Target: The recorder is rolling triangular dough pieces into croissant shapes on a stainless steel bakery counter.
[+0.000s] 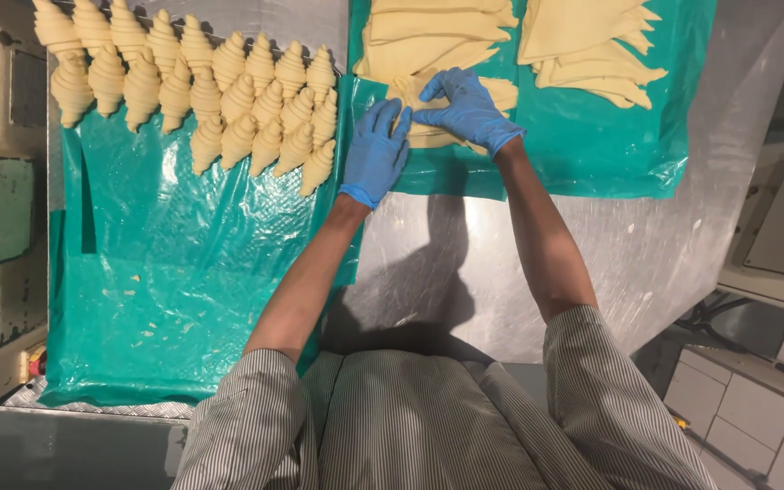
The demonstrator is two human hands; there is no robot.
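At far edge of steel surface point(465, 263), on green sheet point(583, 145): dough triangle point(428, 134) under both gloved hands. Left hand point(376, 152) flat, fingers together; right hand point(467, 111) spread, pressing. Shaped croissants point(229, 91) at far left corner.

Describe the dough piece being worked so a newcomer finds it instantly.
Start at the teal plastic sheet on the steel table, top right, stacked with flat pale dough triangles. At its lower left corner, the half-rolled dough triangle lies under the blue-gloved left hand and right hand; only this piece is touched.
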